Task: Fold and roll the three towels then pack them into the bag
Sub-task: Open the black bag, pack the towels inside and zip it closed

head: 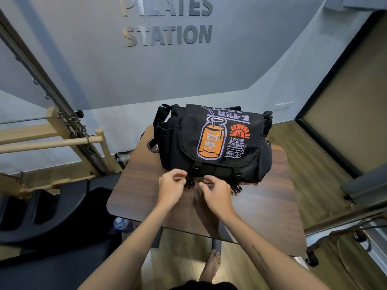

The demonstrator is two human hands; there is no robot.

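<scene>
Bag (213, 143), black with flap closed, on my wooden table (272, 195) toward 12 o'clock, my left hand (170, 188) at its 7 o'clock front edge, fingers curled near strap buckle (193, 169), grip unclear, my right hand (217, 195) beside it, fingers loosely curled, holding nothing visible.

Dark wood-grain desk (261, 208) with rounded corners, carrying a black canvas messenger bag with an orange bottle print (213, 143) toward its far edge.
</scene>
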